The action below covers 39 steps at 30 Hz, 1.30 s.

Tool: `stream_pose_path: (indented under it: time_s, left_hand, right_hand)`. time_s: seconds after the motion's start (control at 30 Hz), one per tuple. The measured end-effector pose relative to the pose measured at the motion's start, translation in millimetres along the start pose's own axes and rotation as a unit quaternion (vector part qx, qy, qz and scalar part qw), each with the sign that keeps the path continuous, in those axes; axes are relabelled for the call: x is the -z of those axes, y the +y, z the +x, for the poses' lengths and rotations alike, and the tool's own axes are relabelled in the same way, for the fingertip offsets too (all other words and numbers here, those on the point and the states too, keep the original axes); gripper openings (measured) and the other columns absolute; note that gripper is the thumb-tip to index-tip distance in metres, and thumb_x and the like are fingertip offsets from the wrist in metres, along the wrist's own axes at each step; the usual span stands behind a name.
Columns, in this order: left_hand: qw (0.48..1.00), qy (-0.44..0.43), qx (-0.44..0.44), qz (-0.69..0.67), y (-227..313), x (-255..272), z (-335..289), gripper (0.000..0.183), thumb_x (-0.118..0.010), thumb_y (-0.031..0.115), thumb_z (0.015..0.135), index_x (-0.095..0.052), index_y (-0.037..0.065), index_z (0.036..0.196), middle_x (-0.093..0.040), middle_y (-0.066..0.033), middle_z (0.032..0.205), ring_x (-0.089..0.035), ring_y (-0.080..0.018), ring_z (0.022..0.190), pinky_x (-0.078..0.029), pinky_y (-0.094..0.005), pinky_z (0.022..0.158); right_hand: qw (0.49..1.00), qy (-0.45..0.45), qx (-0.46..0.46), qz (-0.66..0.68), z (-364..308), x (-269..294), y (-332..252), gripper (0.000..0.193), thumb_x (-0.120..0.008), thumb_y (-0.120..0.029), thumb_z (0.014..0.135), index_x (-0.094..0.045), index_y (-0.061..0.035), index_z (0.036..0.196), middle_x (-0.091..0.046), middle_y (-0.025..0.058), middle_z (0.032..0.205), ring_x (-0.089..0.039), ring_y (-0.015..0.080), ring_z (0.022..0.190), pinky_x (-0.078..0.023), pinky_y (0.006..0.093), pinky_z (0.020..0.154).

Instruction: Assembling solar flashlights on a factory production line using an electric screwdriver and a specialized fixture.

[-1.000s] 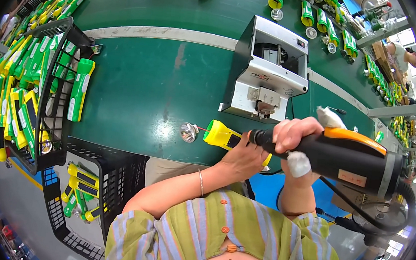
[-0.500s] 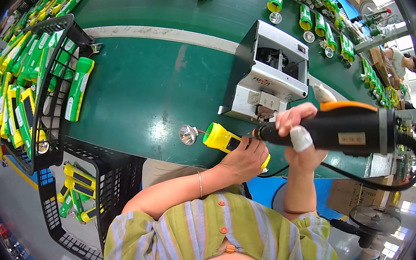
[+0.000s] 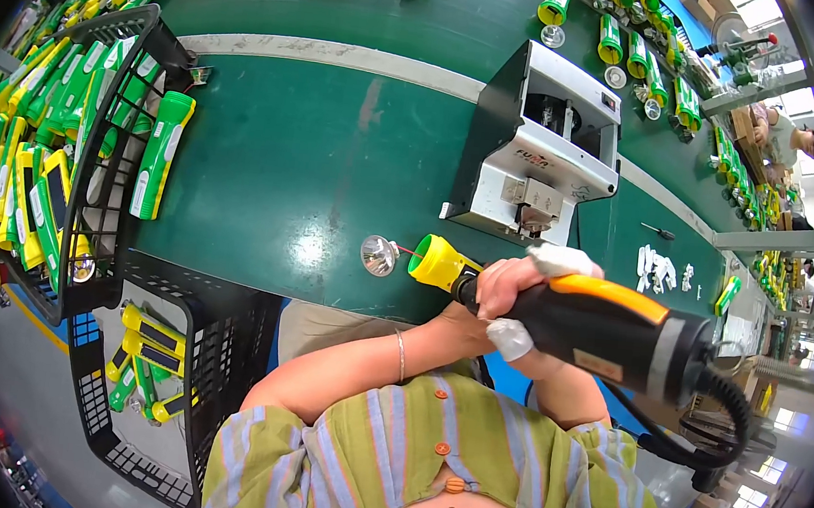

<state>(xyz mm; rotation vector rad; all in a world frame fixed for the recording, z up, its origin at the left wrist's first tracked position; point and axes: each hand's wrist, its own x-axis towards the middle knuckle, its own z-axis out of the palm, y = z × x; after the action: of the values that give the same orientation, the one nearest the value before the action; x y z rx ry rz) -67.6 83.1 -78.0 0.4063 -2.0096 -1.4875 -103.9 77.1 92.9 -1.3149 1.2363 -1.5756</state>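
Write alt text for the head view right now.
The right hand grips a black-and-orange power screwdriver against a yellow flashlight body that the left hand steadies on the green belt; a silver reflector hangs off its front.

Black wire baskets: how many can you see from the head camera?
2. One black wire basket stands at the green table's left end; the other sits lower, below the table edge. More may be hidden.

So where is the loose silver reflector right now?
In the head view the silver reflector lies on the green table, near its front edge, just left of the yellow torch head, joined to it by thin wires.
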Motion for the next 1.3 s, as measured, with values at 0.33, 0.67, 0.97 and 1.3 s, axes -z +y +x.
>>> stream_pose_path:
  time_s: [0.33,0.67,0.97,1.3]
  left_hand:
    - [0.929,-0.168,-0.036,-0.327,79,55,33,0.042,-0.065,0.029,0.067,-0.047,0.009,0.098,-0.047,-0.0026,0.089,-0.049,-0.0119,0.084,-0.039,-0.025,0.079]
    - [0.992,0.013,-0.106,-0.062,78,62,26,0.035,-0.057,0.022,0.07,-0.05,0.005,0.1,-0.05,-0.0092,0.096,-0.048,-0.0206,0.094,-0.037,-0.0314,0.085]
    - [0.855,-0.09,-0.085,0.503,61,86,22,0.03,-0.053,0.015,0.068,-0.052,0.001,0.094,-0.048,-0.0112,0.086,-0.044,-0.0254,0.085,-0.035,-0.0375,0.079]
    - [0.846,-0.088,-0.045,0.524,62,101,24,0.041,-0.066,0.031,0.066,-0.053,0.003,0.093,-0.047,-0.0073,0.083,-0.045,-0.0215,0.081,-0.036,-0.0346,0.072]
  right_hand:
    - [0.989,-0.105,0.099,0.032,13,6,-3,0.049,-0.066,0.006,0.062,-0.046,-0.008,0.104,-0.056,0.0064,0.074,-0.054,0.0175,0.061,-0.046,0.0334,0.062]
    - [0.991,-0.112,0.059,0.037,-4,9,24,0.044,-0.065,0.002,0.062,-0.048,-0.0083,0.101,-0.056,0.0055,0.071,-0.054,0.0184,0.062,-0.046,0.0323,0.063]
    - [0.978,0.17,0.115,0.025,24,50,-24,0.017,-0.059,-0.014,0.075,-0.046,-0.0037,0.079,-0.048,0.0045,0.067,-0.046,0.0141,0.063,-0.037,0.0305,0.064]
    - [0.983,0.176,0.023,-0.038,37,49,-21,0.01,-0.058,-0.001,0.074,-0.049,-0.0003,0.078,-0.049,0.0067,0.073,-0.051,0.0143,0.063,-0.043,0.0341,0.067]
